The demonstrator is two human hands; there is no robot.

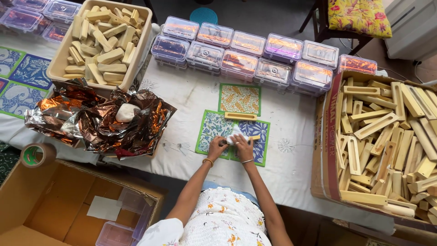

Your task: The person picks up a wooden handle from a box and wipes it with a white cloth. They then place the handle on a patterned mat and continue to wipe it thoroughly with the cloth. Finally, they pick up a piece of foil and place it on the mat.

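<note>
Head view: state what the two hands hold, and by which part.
Both hands, left hand and right hand, grip a small white wrapped piece at its near end, over the patterned cards. What is wrapped cannot be told.

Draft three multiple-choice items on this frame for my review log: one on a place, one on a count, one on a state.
1. Where is the tape roll?
A. on the brown carton's edge, lower left
B. among the clear boxes
C. on the chair

2. How many patterned cards lie near the hands?
A. one
B. three
C. six

3. How are the clear plastic boxes?
A. lids off
B. lids on
C. crushed

Answers: A, it sits by the carton; B, one above, two below; B, lids cover each. Left hand and right hand grip a white wrapped piece.
</note>
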